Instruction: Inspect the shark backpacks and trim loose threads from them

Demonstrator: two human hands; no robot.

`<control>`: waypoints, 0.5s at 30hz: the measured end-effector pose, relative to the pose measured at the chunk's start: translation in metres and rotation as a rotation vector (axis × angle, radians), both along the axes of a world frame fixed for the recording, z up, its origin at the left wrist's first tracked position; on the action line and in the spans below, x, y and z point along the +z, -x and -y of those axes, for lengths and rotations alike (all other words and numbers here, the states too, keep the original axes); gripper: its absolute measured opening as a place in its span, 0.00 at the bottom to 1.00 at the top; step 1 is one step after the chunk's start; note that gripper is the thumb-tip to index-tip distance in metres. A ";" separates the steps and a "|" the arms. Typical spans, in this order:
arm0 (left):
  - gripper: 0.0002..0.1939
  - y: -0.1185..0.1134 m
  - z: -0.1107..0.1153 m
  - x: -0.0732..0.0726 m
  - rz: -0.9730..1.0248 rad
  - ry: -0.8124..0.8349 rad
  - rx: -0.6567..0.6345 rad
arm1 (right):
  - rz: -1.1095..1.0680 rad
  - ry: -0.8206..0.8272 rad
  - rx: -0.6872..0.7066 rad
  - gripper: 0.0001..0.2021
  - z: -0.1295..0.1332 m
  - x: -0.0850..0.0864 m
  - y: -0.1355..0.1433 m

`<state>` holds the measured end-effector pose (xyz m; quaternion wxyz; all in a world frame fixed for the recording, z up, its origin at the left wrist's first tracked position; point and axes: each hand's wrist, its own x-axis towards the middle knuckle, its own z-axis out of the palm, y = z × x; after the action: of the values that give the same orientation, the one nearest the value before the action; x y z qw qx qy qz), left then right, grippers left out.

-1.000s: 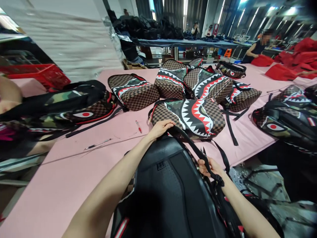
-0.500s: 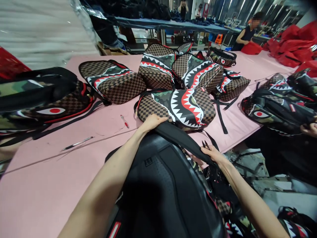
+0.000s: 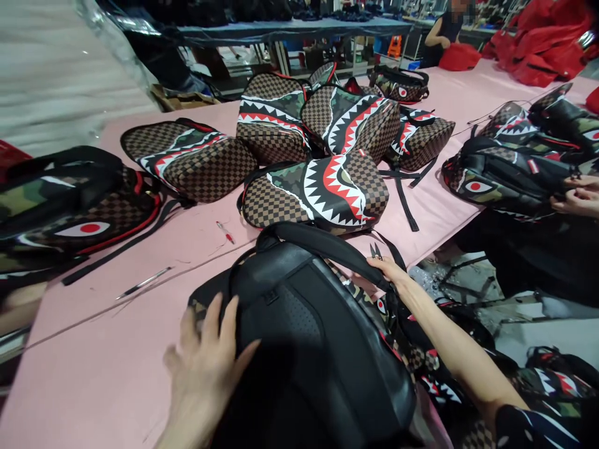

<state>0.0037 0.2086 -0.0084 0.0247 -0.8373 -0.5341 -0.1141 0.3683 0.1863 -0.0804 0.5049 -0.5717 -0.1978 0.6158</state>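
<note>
A black backpack (image 3: 299, 312) lies back side up at the table's near edge, its padded panel facing me. My left hand (image 3: 208, 355) is at its left side with fingers spread, holding nothing; whether the fingertips touch the bag I cannot tell. On the right, my right hand (image 3: 393, 273) grips the padded shoulder strap (image 3: 337, 244). Small dark thread snips (image 3: 375, 252) stick up from that same hand, blades pointing away from me. Just beyond the strap rests a checkered backpack (image 3: 266, 199) with a shark-mouth print.
Several more shark-print backpacks (image 3: 210, 165) stand across the pink table (image 3: 93, 349). A pen (image 3: 145, 282) and a red pen (image 3: 225, 232) lie left of the bag. At right, another person's hands (image 3: 580, 196) work on a camouflage backpack (image 3: 505, 171). Bags also hang or lie below the right edge.
My left hand has let go of the strap's upper end and come back toward me, fingers spreading at the bag's left side. My right hand still holds the strap and snips.
</note>
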 end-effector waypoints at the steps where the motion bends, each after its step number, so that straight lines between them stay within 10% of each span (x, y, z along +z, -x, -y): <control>1: 0.33 0.016 0.018 -0.001 0.003 0.011 0.063 | -0.015 0.009 0.012 0.13 0.000 -0.001 0.000; 4: 0.28 0.052 0.030 0.003 0.082 0.042 0.319 | -0.016 0.031 0.047 0.12 0.003 0.001 0.003; 9: 0.12 0.079 -0.038 0.018 0.733 0.283 0.557 | 0.012 0.101 0.069 0.13 0.009 0.002 0.005; 15: 0.08 0.084 -0.075 -0.007 1.337 0.533 0.667 | 0.069 0.116 0.050 0.12 0.012 -0.014 -0.005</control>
<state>-0.0801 0.2834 -0.0155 -0.4696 -0.3650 -0.6677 -0.4477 0.3738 0.1739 -0.0942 0.4483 -0.6158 -0.1936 0.6184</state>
